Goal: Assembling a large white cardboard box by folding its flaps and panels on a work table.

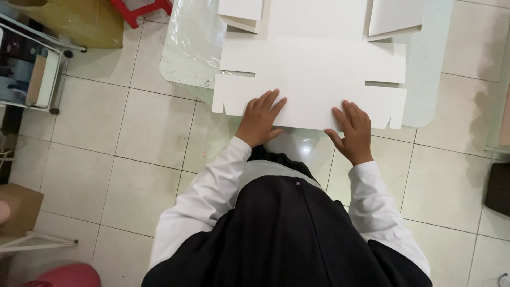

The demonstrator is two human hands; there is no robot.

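A large white die-cut cardboard sheet (313,69), with slots and tabs, lies flat on a table (430,79) and overhangs its near edge. My left hand (260,118) rests palm down on the sheet's near flap, fingers spread. My right hand (351,127) lies flat on the same flap further right, thumb at the sheet's edge. Both hands press on the cardboard without gripping it. White sleeves and a dark garment fill the lower middle of the view.
Clear plastic film (194,37) covers the table's left end. More white card pieces (396,16) lie at the far side. A wheeled metal rack (37,69) stands left, a red stool (141,8) at the top, and a brown box (18,210) on the tiled floor.
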